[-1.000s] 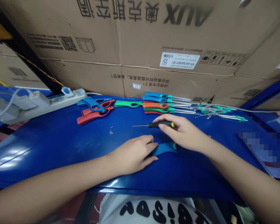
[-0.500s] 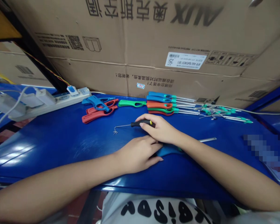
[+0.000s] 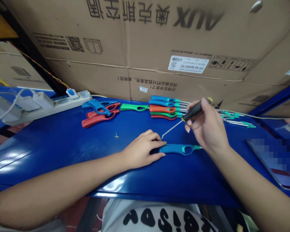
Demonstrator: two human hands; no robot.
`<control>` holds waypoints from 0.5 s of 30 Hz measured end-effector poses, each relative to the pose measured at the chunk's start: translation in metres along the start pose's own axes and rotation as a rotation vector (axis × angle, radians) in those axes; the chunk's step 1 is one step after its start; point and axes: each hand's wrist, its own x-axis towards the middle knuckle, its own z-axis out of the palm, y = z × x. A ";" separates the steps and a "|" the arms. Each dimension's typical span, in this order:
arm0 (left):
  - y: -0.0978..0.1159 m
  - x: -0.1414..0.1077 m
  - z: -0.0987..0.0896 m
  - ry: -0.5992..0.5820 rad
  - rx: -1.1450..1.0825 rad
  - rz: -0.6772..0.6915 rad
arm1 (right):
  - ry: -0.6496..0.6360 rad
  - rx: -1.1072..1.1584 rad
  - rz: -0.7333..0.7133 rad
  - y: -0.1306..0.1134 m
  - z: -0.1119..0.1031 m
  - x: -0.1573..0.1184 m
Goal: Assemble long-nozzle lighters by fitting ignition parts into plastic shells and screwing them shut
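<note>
My left hand [image 3: 143,149] grips the rear end of a blue long-necked lighter [image 3: 175,149], which lies flat on the blue table. Its turquoise trigger shows in the handle loop. In my right hand [image 3: 210,125] is a black and yellow screwdriver [image 3: 194,111], slanting down to the left. A small screw seems to hang at the screwdriver's tip, just above the lighter's rear end and close to my left fingertips. Left of my left hand lies a little pile of screws [image 3: 116,136]. My right wrist hides the lighter's metal tube.
Behind lie several assembled lighters [image 3: 163,109], a green handle shell [image 3: 134,107] and blue and red shells [image 3: 100,112]. Metal tubes with turquoise parts [image 3: 240,123] are at the right. A power strip [image 3: 62,102] stands left, a tablet-like device [image 3: 270,167] right, a large carton [image 3: 125,48] behind.
My right hand has lifted the screwdriver from the screw pile and swung it right, over the lighter. The lighter now shows more fully, with my left hand still on it.
</note>
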 end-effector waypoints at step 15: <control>0.012 0.002 -0.004 0.362 -0.442 -0.145 | -0.011 0.185 0.037 0.009 -0.008 -0.005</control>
